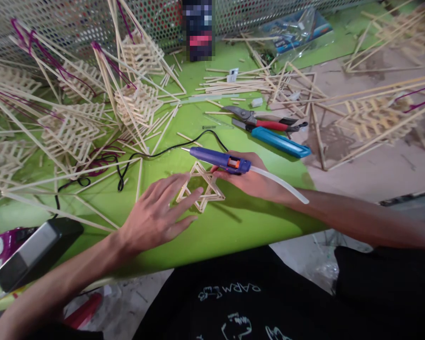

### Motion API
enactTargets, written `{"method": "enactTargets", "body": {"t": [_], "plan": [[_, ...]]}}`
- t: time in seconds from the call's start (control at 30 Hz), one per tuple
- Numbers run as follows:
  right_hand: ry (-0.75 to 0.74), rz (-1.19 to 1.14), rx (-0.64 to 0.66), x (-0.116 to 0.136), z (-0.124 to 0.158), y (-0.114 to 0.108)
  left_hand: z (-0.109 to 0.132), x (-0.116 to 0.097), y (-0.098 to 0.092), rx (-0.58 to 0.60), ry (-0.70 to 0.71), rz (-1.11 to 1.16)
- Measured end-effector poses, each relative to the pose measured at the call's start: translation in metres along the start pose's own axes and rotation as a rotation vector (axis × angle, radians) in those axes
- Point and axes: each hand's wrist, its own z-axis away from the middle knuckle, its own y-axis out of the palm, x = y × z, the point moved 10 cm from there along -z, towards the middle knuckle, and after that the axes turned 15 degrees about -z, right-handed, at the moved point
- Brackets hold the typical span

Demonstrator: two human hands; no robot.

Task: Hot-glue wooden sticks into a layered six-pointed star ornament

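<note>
A small six-pointed star of wooden sticks lies on the green table in front of me. My left hand reaches over its left side with fingers spread; whether the fingertips touch the sticks I cannot tell. In my right hand is a blue hot glue gun, held above the star's far side with its nozzle pointing left. A white glue stick sticks out of the gun's back end, over my wrist. A black cord runs leftward across the table behind the star.
Several stick-built frames with purple string crowd the left. Pruning shears and a blue utility knife lie behind my right hand. Loose sticks are scattered farther back. A grey-black box sits at the near left; another stick frame stands right.
</note>
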Motion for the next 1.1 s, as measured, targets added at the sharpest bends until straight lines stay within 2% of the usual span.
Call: {"method": "enactTargets", "body": {"t": [0.17, 0.53, 0.8, 1.1], "plan": [[-0.027, 0.025, 0.001, 0.003, 0.0, 0.0, -0.001, -0.006, 0.012, 0.061, 0.035, 0.024], [-0.035, -0.015, 0.06, 0.004, -0.001, 0.005, 0.0, -0.008, 0.015, 0.078, 0.043, 0.036], [-0.175, -0.001, 0.071, 0.011, 0.002, 0.007, -0.001, -0.008, 0.016, 0.075, 0.036, 0.057], [-0.095, -0.024, 0.051, 0.006, 0.002, 0.006, 0.001, -0.007, 0.019, 0.081, 0.031, 0.067]]}}
